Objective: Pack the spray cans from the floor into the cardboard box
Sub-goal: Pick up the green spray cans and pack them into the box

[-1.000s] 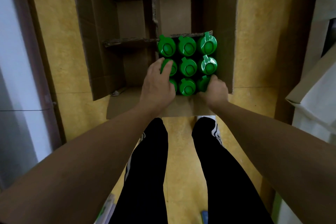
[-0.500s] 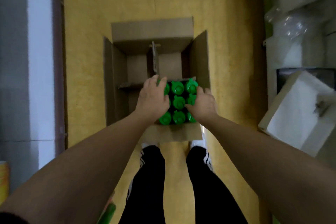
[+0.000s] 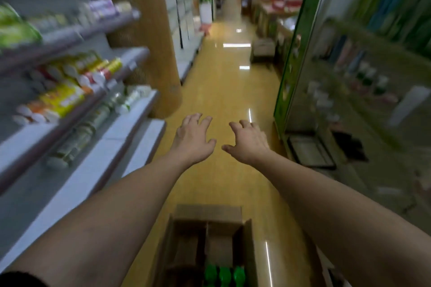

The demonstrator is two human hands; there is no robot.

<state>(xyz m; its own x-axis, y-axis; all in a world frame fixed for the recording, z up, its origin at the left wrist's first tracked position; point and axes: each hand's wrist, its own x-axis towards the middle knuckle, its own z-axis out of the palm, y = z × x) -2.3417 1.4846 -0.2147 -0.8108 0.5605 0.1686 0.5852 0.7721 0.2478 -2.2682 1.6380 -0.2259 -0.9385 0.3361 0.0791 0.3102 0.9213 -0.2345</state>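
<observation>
Where the task stands: three green-capped cans (image 3: 225,274) stand in a row in the near right cell of the box (image 3: 173,240). The other cells in view look bare, so I judge the packing only partly done.
Box: brown corrugated cardboard with open flaps, split by a thin card divider (image 3: 206,237). It sits on the floor at the bottom of the view, its near end cut off.
Cans: glossy round plastic caps, side by side; the bodies are hidden.
What is left: no loose cans show on the floor, so how many remain cannot be told.
Hands: left hand (image 3: 193,140) and right hand (image 3: 249,144) are both empty, palms down, fingers spread and slightly curved. The thumbs are near each other but apart. Both hands are out beyond the box and touch nothing.
Floor (image 3: 224,91): smooth, yellow, shiny with light streaks.
Shelves (image 3: 98,121): grey-white, at left, holding blurred bottles.
Pillar (image 3: 154,42): ribbed and wood-toned, behind the shelves.
</observation>
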